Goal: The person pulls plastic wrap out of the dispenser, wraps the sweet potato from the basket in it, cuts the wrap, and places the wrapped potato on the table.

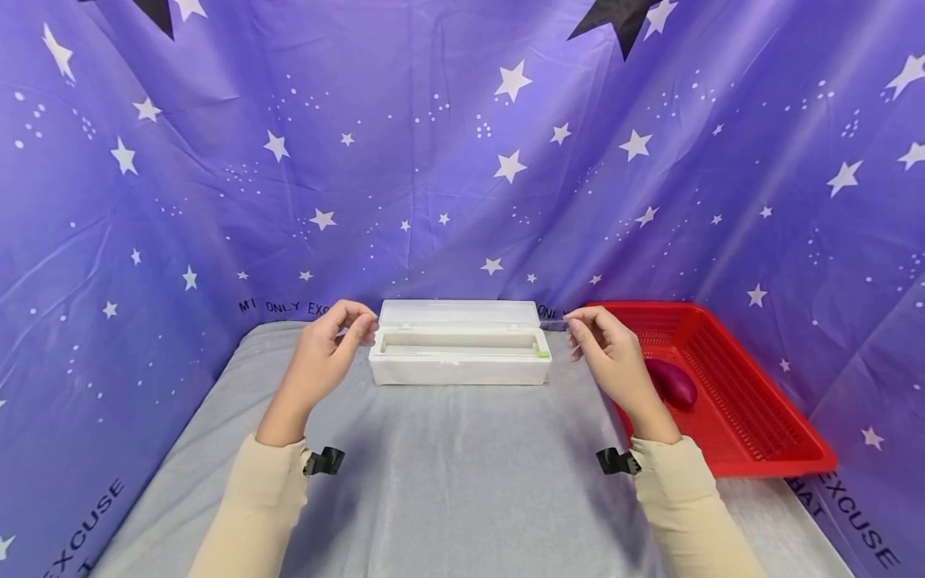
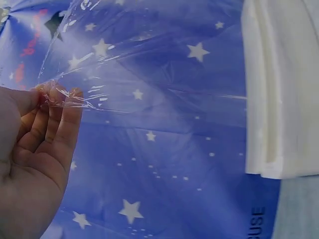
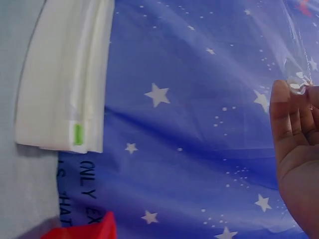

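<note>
A sheet of clear cling film [image 2: 112, 74] stretches between both hands, glinting in the left wrist view. My left hand [image 1: 325, 353] pinches one corner of it between thumb and fingers, where the film bunches up. At the other corner, my right hand [image 1: 610, 357] pinches the film the same way. Both hands are raised at either end of a white cling film box [image 1: 459, 371], which stands on the table with its translucent lid [image 1: 459, 311] tipped back. A small green piece [image 3: 78, 134] shows at the box's right end.
On the right stands a red plastic basket [image 1: 766, 385] with a glossy purple vegetable [image 1: 674, 384] in it, partly behind the right hand. Grey cloth [image 1: 455, 474] covers the table. A purple star-patterned curtain [image 1: 433, 160] hangs close behind the box and along both sides.
</note>
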A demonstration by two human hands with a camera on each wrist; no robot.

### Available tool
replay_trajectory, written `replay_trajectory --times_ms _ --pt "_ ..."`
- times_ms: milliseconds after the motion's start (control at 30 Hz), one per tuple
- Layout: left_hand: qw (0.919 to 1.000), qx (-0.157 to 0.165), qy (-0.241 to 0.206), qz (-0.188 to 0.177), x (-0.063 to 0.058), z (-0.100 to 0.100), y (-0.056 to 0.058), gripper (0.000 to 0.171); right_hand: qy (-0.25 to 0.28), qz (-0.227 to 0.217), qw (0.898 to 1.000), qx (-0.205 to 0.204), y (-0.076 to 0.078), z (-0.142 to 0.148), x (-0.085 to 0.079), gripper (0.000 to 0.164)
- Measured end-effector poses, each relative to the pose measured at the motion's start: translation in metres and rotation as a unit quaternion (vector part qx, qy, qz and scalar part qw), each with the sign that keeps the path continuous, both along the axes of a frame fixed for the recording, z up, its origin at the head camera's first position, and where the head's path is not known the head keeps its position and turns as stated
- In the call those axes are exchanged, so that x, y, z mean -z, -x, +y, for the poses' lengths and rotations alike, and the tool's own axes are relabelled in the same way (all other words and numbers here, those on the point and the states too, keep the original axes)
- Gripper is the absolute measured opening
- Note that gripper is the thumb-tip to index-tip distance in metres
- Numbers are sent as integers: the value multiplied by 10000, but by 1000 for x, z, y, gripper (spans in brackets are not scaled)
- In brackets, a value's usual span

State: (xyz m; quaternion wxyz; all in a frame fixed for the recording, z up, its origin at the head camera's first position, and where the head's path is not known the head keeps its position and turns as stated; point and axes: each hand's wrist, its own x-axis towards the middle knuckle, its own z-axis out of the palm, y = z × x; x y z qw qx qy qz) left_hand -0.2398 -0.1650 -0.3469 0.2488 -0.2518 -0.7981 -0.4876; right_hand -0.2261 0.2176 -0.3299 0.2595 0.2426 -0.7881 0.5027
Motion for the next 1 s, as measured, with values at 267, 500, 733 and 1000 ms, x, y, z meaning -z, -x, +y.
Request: replay_trajectory --times_ms 267,500,733,1000 --pt "9991 193 135 -364 26 -6 7 10 -70 -317 9994 -96 4 0 26 10" --pt "9974 206 235 -646 46 -8 9 10 -108 -591 9981 -91 1 -1 39 9" --pt "9938 363 357 -988 62 -14 8 14 -399 -999 9942 -72 -5 4 48 10" --pt "9850 897 623 -1336 74 -21 1 10 -662 -1250 9893 -356 3 22 85 6"
